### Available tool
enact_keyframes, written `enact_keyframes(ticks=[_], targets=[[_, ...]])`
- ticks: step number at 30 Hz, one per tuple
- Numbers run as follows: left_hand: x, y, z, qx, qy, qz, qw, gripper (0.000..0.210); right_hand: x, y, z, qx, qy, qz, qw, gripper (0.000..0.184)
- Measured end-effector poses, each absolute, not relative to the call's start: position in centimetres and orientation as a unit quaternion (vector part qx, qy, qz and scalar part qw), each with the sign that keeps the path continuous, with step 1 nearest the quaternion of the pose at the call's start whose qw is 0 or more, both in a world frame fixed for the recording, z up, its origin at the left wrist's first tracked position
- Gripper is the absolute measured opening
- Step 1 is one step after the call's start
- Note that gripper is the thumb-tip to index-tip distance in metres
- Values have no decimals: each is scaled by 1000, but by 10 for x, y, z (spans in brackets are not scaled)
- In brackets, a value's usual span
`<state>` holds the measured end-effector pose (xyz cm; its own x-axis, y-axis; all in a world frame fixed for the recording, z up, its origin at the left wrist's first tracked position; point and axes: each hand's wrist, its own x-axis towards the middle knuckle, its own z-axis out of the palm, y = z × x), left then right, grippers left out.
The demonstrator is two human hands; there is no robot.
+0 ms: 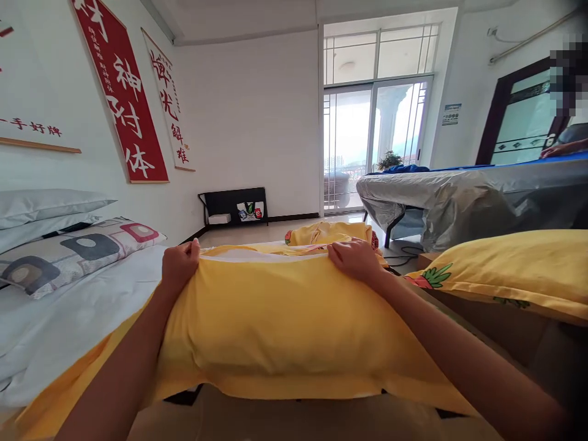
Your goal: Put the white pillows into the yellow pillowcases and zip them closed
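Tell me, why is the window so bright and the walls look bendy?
In the head view, daylight washes out the glass door, so outside looks white; the wide lens bends the red banner and ceiling lines; both hands on the yellow pillow look sharp.

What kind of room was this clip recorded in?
Probably a bedroom or guest room. Stacked pillows lie on a white-sheeted bed, both hands, left hand and right hand, grip a yellow pillowcase, and a sliding glass balcony door is behind.
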<state>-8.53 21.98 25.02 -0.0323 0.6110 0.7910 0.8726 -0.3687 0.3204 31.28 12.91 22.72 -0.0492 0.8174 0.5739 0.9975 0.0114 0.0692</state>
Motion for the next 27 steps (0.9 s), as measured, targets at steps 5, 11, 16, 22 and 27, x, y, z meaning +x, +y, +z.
enact_keyframes(ticks=[5, 11, 16, 22, 27], targets=[[-105, 206, 248, -728, -555, -366, 170, 38, 306, 117, 223, -657, -697, -277, 82, 52], [-120, 232, 212, -759, -624, -184, -42, 40, 285, 136, 173, -670, -713, -185, 92, 47], [-98, 236, 135, -735, -664, -137, -14, 33, 263, 148, 108, -673, -725, -113, 89, 44], [-97, 215, 141, -731, -659, -166, 60, 36, 280, 141, 120, -686, -711, -103, 117, 39], [-67, 178, 202, -829, -477, -287, 52, 20, 279, 137, 160, -696, -688, -157, 135, 17]])
